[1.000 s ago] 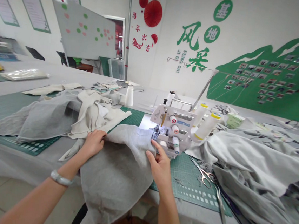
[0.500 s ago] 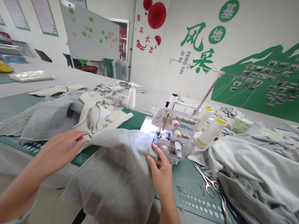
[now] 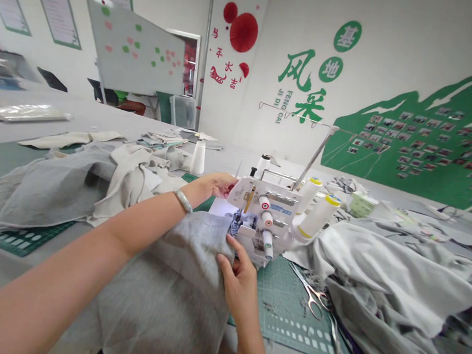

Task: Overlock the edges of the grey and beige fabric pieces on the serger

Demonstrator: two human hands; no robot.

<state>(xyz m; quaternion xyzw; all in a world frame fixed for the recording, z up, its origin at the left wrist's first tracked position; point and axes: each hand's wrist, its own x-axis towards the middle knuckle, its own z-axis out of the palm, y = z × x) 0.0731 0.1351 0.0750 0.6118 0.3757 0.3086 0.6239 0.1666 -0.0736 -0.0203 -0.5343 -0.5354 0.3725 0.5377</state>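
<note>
A white overlock sewing machine [image 3: 275, 203] stands on the table, its lamp lit over the needle area. Grey cloth [image 3: 176, 282] runs from beside the presser foot down over the table's front edge. My right hand [image 3: 241, 277] pinches the cloth's edge just in front of the foot, thumb and forefinger on it. My left hand [image 3: 220, 185] reaches across to the machine's upper left side; its fingertips are partly hidden behind the machine head, so what they hold, if anything, cannot be seen. A bracelet [image 3: 182, 200] circles the left wrist.
Scissors [image 3: 312, 295] lie on the green cutting mat [image 3: 285, 310] right of the machine. Grey and white cloth is heaped at the right [image 3: 394, 270] and left [image 3: 60, 182]. A white thread cone [image 3: 198, 158] stands behind the machine's left side.
My left hand has moved right and forward, from above the cloth to the machine's upper left side. My right hand still pinches the cloth. The whole view has shifted slightly.
</note>
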